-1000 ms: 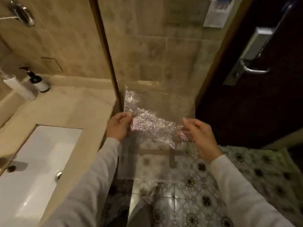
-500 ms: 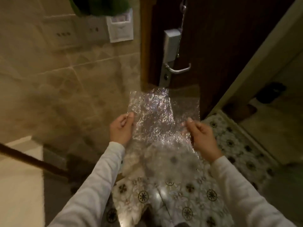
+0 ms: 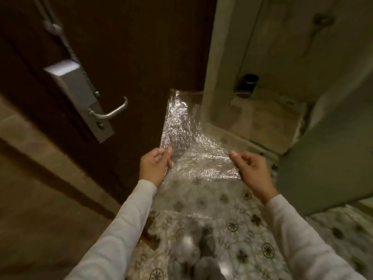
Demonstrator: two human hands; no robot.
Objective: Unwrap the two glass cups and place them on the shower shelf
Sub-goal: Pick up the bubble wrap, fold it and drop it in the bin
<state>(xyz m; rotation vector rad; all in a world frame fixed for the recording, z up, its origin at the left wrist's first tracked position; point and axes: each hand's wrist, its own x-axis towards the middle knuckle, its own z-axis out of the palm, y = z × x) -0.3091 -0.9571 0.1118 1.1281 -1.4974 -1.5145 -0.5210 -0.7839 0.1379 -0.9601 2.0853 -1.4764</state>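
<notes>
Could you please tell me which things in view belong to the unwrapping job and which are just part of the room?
Job: bubble wrap, left hand, right hand.
Room: door handle, dark bottle, patterned floor.

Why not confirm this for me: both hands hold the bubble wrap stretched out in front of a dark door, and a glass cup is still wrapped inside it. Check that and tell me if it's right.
Not quite. The head view shows the left hand and right hand pinching a flat, see-through sheet of bubble wrap beside the dark door, but nothing is wrapped inside it; no glass cup is in view.
</notes>
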